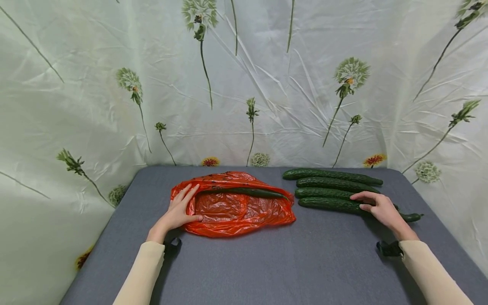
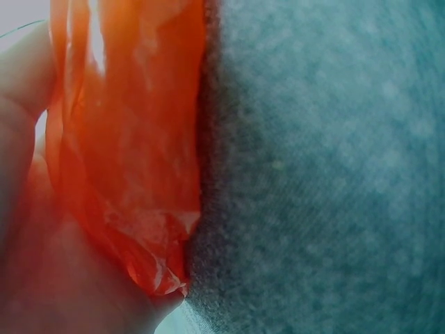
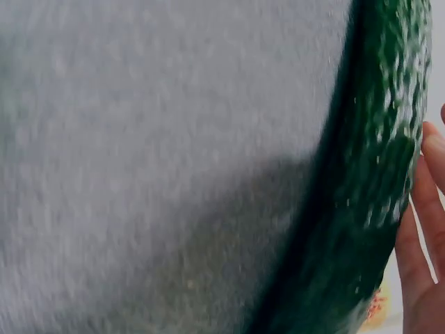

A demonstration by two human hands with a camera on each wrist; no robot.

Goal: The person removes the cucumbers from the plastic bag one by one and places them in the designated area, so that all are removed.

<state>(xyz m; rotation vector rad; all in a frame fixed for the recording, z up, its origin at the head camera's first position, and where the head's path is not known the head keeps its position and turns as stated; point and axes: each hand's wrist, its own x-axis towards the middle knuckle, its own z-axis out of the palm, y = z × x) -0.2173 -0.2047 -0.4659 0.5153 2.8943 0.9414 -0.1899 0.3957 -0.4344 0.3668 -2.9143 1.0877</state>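
Observation:
A red plastic bag (image 1: 228, 231) lies on the table with its mouth open towards me, and one long cucumber (image 1: 255, 192) lies inside along its back side. My left hand (image 1: 177, 214) rests on the bag's left end, fingers spread and fairly straight, thumb at the mouth's near edge. In the left wrist view the red plastic (image 2: 132, 125) lies against that hand. To the right, my right hand (image 1: 383, 209) is over the nearest cucumber (image 1: 328, 204), fingers loosely bent. The right wrist view shows fingers (image 3: 414, 257) along the far side of a cucumber (image 3: 379, 139); the thumb is hidden there.
Several cucumbers (image 1: 333, 173) lie side by side at the right back of the grey table (image 1: 267, 267). Behind and beside the table hangs a pale curtain (image 1: 236, 84) printed with flowers. Dark straps (image 1: 389, 249) sit at both wrists.

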